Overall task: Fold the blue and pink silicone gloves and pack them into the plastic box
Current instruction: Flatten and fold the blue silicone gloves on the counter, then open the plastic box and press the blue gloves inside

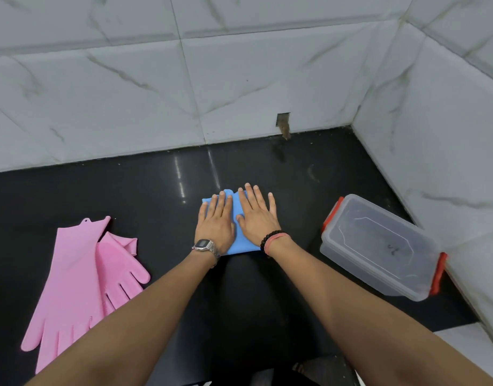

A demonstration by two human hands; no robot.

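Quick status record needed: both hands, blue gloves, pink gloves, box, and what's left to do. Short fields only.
left hand: flat, palm down on the blue gloves
right hand: flat, palm down on the same bundle
blue gloves: folded compact, pressed against the black counter, mid-scene
pink gloves: unfolded, overlapping, to the person's left, untouched
plastic box: to the person's right, lid on, red clips; looks empty
remaining: open box, pack blue, fold and pack pink
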